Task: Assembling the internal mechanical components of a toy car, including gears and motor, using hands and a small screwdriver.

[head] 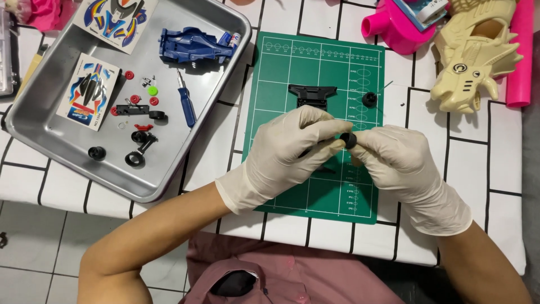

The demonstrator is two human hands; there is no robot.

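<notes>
Centrally: left hand (287,152) and right hand (394,155), both pinching one black wheel (349,139). Left, metal tray (39,112): two sticker sheets (90,90), one blue car body (194,46), one screwdriver (185,101).

we count two gloved hands, left hand (287,152) and right hand (394,157), one green cutting mat (281,67), one metal tray (50,112), two sticker sheets (89,90) (115,19), one blue car body (194,48), one blue screwdriver (185,101), and one cream dragon toy (478,50).
</notes>
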